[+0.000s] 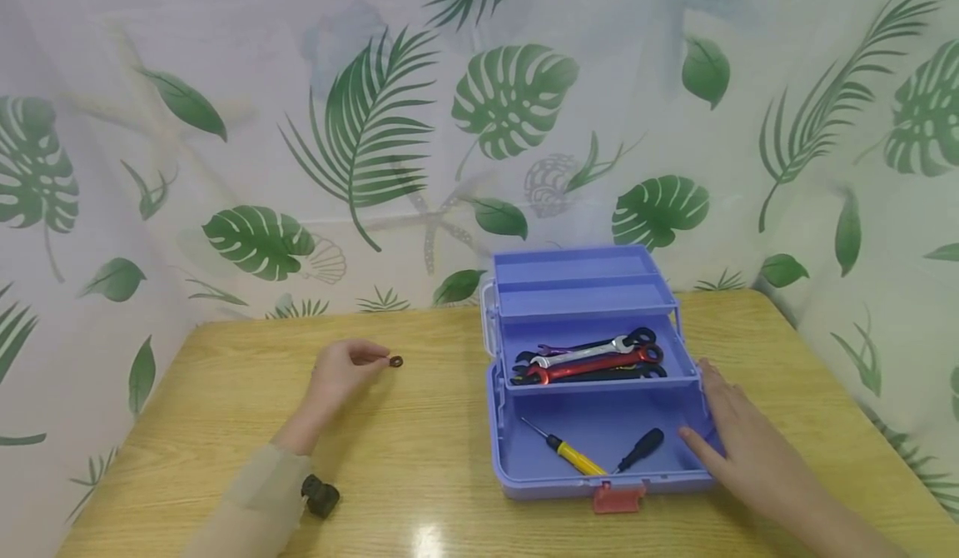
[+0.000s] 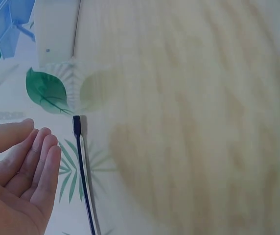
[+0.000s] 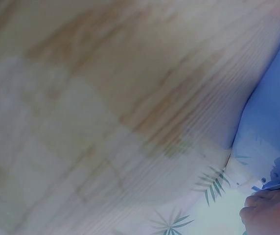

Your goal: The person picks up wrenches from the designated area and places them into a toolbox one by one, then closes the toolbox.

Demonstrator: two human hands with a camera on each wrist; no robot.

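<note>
My left hand (image 1: 348, 371) is low over the table at left, its fingers gently curved. Just past its fingertips shows the dark ring end (image 1: 395, 361) of a wrench, the rest hidden by the hand in the head view. In the left wrist view the thin dark wrench (image 2: 83, 171) lies on the table, a small gap from my fingertips (image 2: 53, 149). On the right, my right hand (image 1: 752, 454) rests against the side of a purple toolbox (image 1: 599, 412), fingers along the outside and thumb over the rim.
The toolbox's raised tray holds several wrenches (image 1: 592, 360), silver, red and black. In its bottom lie a yellow screwdriver (image 1: 577, 456) and a black-handled screwdriver (image 1: 640, 450). A red latch (image 1: 618, 500) hangs at the front. Behind the wooden table (image 1: 419, 450) hangs a leaf-patterned cloth (image 1: 419, 141).
</note>
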